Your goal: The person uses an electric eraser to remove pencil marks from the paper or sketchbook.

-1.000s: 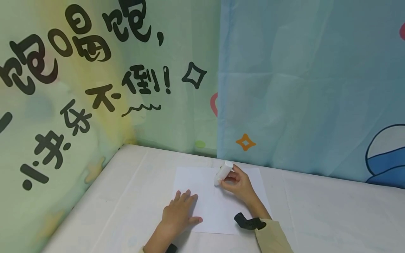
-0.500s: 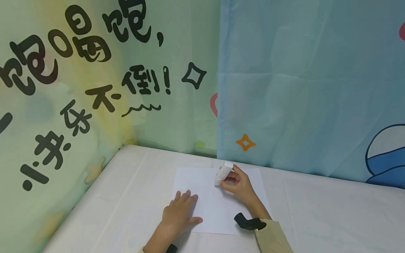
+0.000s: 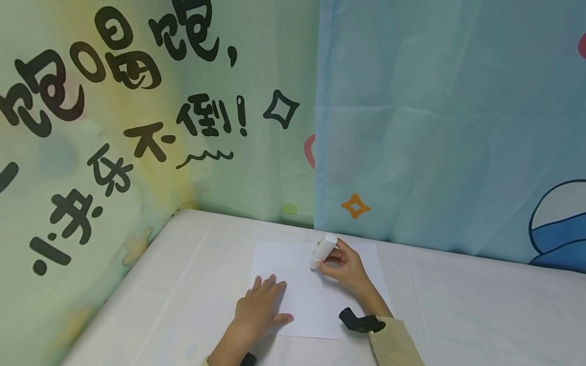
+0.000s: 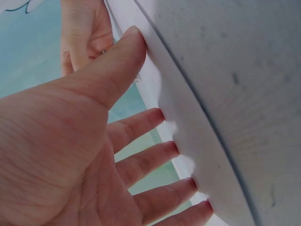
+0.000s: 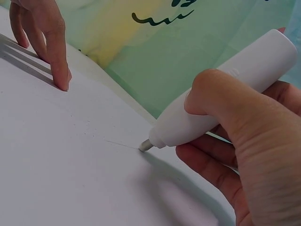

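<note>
1. A white, smooth, tapered cylindrical tool with a stubby grey tip (image 5: 221, 96) is gripped by the right hand (image 3: 347, 268), between curled thumb and fingers.
2. The tool is held at a slant over the far part of a white rectangular sheet of paper (image 3: 304, 300), with its tip lowered to the paper's surface.
3. A thin, faint grey line (image 5: 122, 144) is seen on the paper, running up to the tip; small dark specks (image 5: 89, 122) are scattered near it.
4. The left hand (image 3: 260, 307) is spread with fingers extended, and its fingertips are rested on the paper's near left part; nothing is grasped by it.
5. The paper is laid on a white-covered worktop (image 3: 192, 284), bordered by a green-yellow printed fabric backdrop (image 3: 256, 183) and a light blue fabric backdrop (image 3: 435, 127).
</note>
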